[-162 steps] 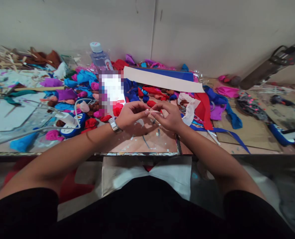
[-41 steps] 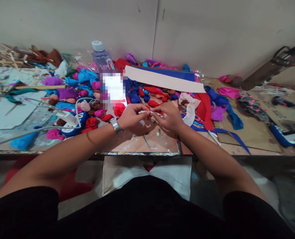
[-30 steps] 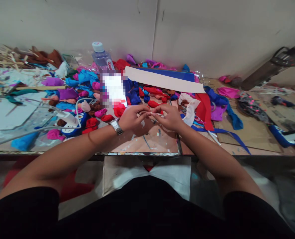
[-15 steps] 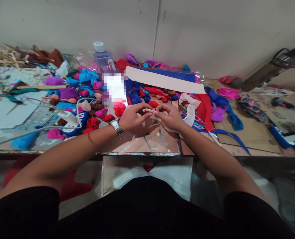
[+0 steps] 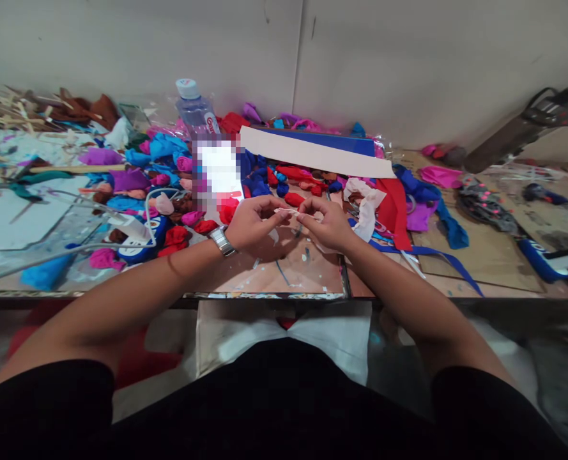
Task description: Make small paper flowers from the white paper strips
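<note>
My left hand (image 5: pixel 250 225), with a metal watch (image 5: pixel 221 241) on its wrist, and my right hand (image 5: pixel 329 225) meet over the middle of the worktable (image 5: pixel 264 278). Both pinch the ends of a small pale strip (image 5: pixel 288 211) stretched between their fingertips. The fingers of both hands are curled closed around it. What the strip is made of is too small to tell. Just beyond the hands lies a heap of red and blue cloth pieces (image 5: pixel 284 179).
A plastic water bottle (image 5: pixel 195 115) stands at the back. A long white and blue board (image 5: pixel 317 153) lies behind the hands. Cloth scraps in pink, purple and blue (image 5: pixel 135 172) cover the left. A white cable and charger (image 5: pixel 130 227) lie left; a blue ribbon (image 5: pixel 422 252) runs right.
Both hands have stayed together at the same spot, their fingers shifting slightly along the pale strip, which is now lifted a little higher between the fingertips.
</note>
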### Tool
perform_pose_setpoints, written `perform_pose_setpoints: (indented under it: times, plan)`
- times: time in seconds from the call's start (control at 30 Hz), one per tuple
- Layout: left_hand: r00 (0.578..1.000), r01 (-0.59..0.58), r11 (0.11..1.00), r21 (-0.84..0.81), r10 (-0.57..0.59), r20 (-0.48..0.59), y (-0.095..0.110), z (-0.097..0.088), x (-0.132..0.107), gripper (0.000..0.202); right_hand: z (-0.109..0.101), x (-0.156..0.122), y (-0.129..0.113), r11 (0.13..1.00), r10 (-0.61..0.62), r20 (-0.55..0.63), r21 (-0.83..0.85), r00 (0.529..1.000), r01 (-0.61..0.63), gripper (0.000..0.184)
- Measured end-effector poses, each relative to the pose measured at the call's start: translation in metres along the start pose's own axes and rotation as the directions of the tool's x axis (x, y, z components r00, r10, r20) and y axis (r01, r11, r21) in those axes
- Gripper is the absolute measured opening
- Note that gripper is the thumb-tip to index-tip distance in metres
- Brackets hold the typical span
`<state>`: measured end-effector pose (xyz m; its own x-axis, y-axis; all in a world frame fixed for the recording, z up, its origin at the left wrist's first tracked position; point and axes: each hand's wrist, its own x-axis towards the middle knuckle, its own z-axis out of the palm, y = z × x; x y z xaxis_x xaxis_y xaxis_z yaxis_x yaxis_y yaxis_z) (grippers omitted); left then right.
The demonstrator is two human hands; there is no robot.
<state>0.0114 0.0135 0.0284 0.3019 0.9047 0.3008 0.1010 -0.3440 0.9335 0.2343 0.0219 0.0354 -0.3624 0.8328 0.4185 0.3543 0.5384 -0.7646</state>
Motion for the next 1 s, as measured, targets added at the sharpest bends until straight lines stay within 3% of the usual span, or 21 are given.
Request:
perform_pose_setpoints:
  times: [0.33, 0.53, 0.83, 1.0]
  plan:
    - [0.998, 0.059, 0.994, -0.088, -0.060, -0.010, -0.008, 0.002, 0.004, 0.046, -0.001, 0.000, 0.005, 0.961, -0.175, 0.028, -0.211, 0.984, 0.177, 0.023]
    - [0.997, 0.076, 0.992, -0.097, -0.074, 0.023, -0.011, 0.003, 0.003, 0.047, 0.002, -0.001, 0.007, 0.953, -0.203, 0.024, -0.224, 0.979, 0.203, 0.029]
    - [0.998, -0.007, 0.999, -0.052, 0.010, 0.054, -0.013, 0.002, 0.004, 0.044, 0.002, -0.001, 0.006, 0.950, -0.200, 0.033, -0.239, 0.979, 0.202, 0.029]
    - [0.987, -0.148, 0.987, 0.064, 0.143, 0.076, -0.009, 0.000, 0.002, 0.037, 0.002, 0.000, 0.004, 0.998, -0.052, 0.052, -0.027, 0.997, 0.054, 0.023]
